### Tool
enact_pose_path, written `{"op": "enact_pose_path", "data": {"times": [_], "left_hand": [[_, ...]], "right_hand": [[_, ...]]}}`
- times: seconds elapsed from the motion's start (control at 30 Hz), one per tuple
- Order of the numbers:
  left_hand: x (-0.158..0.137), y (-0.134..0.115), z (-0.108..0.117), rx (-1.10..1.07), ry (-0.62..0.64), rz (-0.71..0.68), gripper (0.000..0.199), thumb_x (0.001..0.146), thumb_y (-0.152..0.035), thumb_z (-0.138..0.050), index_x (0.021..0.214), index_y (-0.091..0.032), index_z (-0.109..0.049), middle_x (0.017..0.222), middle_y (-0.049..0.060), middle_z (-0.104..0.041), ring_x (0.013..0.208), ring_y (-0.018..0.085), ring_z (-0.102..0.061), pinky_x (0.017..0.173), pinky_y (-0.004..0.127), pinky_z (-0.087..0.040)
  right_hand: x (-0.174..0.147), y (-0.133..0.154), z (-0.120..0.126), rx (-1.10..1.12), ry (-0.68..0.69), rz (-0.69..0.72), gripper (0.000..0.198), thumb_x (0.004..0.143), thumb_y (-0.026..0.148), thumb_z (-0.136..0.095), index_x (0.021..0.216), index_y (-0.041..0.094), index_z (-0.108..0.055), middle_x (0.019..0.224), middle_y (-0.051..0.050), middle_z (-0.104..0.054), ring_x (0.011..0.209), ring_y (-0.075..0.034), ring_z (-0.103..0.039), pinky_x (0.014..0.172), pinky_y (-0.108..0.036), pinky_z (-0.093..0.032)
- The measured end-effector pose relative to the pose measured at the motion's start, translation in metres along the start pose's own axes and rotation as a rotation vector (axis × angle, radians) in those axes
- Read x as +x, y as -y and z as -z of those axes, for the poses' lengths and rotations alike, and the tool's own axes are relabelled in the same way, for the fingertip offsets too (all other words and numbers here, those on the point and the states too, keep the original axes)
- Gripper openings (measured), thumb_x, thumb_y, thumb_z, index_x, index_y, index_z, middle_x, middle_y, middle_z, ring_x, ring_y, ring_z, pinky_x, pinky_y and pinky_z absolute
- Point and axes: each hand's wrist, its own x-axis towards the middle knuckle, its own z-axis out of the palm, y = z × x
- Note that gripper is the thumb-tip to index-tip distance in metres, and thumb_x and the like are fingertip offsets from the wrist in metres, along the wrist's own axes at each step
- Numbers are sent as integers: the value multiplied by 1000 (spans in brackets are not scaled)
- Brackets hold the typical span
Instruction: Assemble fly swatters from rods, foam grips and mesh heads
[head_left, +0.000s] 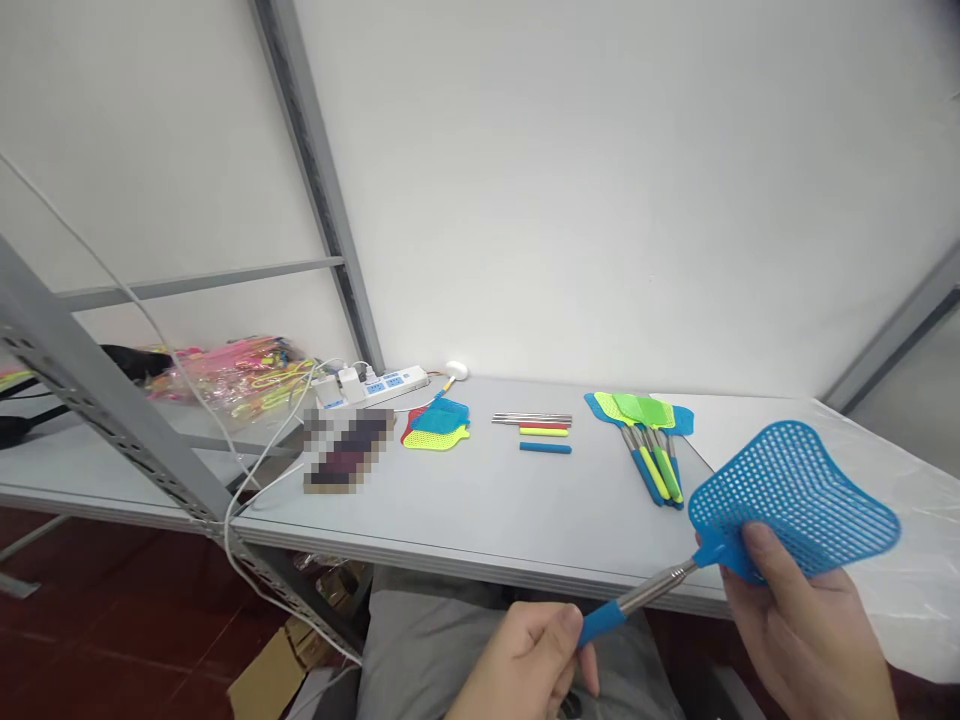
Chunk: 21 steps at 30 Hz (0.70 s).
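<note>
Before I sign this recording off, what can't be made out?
All in the head view:
Blue grip: near end hidden inside the left hand.
Right hand: fingers partly hidden behind the held swatter head.
Red swatter head: mostly covered by stacked swatter heads.
Pixelated patch: contents blurred out.

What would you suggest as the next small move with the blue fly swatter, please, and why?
I would probably lay the fly swatter beside the group of swatters on the table, because its blue head, metal rod and blue handle already look joined, like theirs; the left hand holds the handle, the right hand the head.
</note>
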Motion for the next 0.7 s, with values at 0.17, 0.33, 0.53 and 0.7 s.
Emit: {"op": "enact_pose_path", "data": {"times": [0.17,0.33,0.53,0.7], "left_hand": [[1,6,-11,-109,55,2,60,79,-75,-51,69,-16,-53,42,-11,-26,37,5,-17,40,25,-7],[3,9,-19,-268,47,18,56,79,-72,-55,70,-17,-51,44,-12,-23,37,3,-13,40,23,-8],[7,12,-17,-247,10,-22,55,79,-73,-54,83,-18,-51,52,-11,-28,41,3,-16,43,21,-12],[10,11,-7,189,-184,-199,51,83,-64,-56,107,-19,-64,86,6,-61,68,14,-55,61,24,-43]], "right_hand": [[-12,15,-12,-62,-1,10,31,62,41,-84,73,24,-61,70,1,-58,58,-14,-52,48,-24,-49],[-16,0,-15,-65,216,-32,33,80,46,-72,68,23,-50,56,4,-45,50,-11,-42,47,-23,-41],[-39,-42,-26,-239,687,-206,35,89,54,-56,97,20,-59,79,0,-57,61,-11,-50,57,-24,-43],[-17,-32,-25,-651,664,78,35,97,48,-42,83,20,-58,72,0,-58,67,-15,-54,63,-26,-42]]}}
